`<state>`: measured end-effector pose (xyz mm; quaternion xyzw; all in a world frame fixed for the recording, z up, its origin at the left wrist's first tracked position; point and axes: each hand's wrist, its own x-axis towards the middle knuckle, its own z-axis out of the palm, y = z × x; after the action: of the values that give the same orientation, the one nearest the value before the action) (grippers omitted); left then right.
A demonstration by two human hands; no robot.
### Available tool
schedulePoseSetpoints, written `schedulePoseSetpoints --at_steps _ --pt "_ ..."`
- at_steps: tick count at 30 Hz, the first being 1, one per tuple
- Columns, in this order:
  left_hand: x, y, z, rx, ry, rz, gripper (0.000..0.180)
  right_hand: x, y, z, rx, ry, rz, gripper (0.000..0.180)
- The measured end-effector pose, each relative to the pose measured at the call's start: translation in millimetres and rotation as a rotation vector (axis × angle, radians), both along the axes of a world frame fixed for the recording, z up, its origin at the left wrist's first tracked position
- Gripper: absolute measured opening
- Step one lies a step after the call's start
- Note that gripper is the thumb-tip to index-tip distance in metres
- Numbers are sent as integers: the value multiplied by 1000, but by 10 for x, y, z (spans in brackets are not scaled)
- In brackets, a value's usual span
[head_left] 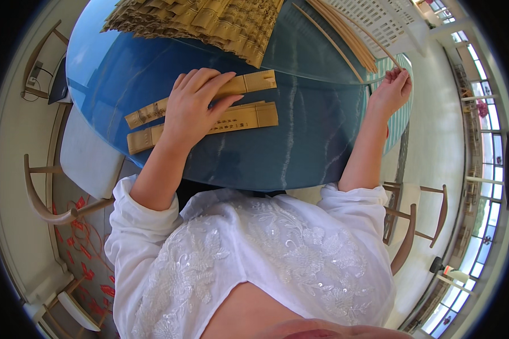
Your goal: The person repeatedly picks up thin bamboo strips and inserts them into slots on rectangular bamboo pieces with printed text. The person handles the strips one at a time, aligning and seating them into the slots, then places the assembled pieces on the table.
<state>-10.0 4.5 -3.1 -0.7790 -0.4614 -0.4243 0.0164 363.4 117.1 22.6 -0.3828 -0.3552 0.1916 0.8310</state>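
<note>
Palm-down at the near left of the desk [311, 135], our left hand [195, 104] straddles the farther of two gold strips [246, 116], grip parted; whether it clasps, we cannot tell. At the desk's right edge, our right hand [393, 91] pinches a thin stick [385, 52]. Chairs [90, 152] flank the blue desk; toward its far side are a gold pile [201, 25], more sticks [345, 35], a white basket [379, 16].

glossy tabletop [254, 158], sheeny paper sleeves [267, 114], matt wooden sticks [349, 37], plastic basket [414, 34].
</note>
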Motion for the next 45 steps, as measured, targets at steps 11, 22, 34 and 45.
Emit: schedulePoseSetpoints --at_steps 11,22,34,45 --pt "-9 22 -14 22 9 -4 38 -28 -69 27 94 106 341 23" --pt "-12 18 -19 -9 6 11 40 -99 -99 74 59 1 368 21" --pt "-1 22 -21 28 -4 0 40 -350 -159 -25 -90 -278 594 12" --pt "-16 24 -27 24 44 -30 37 -921 -453 -179 -394 -528 1003 15"
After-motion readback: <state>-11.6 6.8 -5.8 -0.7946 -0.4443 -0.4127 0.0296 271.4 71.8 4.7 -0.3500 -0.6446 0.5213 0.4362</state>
